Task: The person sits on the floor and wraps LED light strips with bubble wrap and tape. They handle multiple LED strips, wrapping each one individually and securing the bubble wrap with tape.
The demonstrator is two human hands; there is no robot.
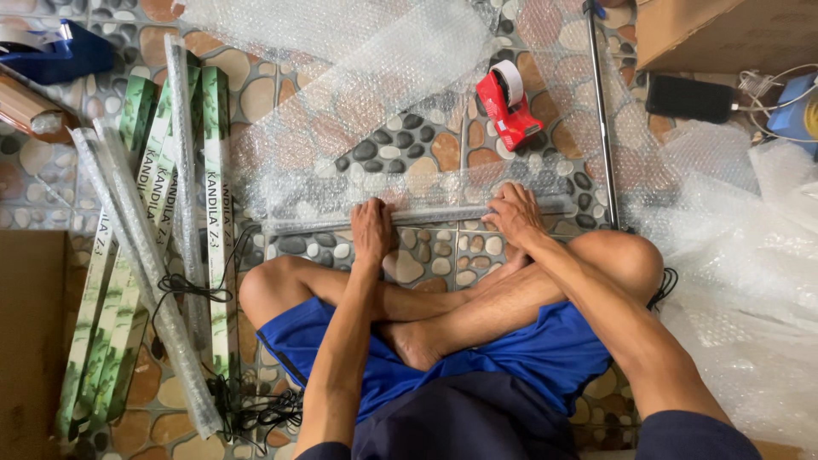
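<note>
I sit cross-legged on a pebble-patterned floor. A long thin bar (426,215) lies crosswise in front of my shins, rolled in the near edge of a wide sheet of bubble wrap (375,94). My left hand (372,230) presses flat on the wrapped bar left of its middle. My right hand (514,213) presses down on it further right, fingers curled over the roll. Both hands rest on top of the wrap.
A red tape dispenser (509,104) lies on the bubble wrap ahead. A thin metal rod (601,111) runs away at right. Long green boxes (217,213) and wrapped bars (136,264) lie at left with black cables. Cardboard boxes sit at top right and bottom left. Loose bubble wrap (741,273) piles at right.
</note>
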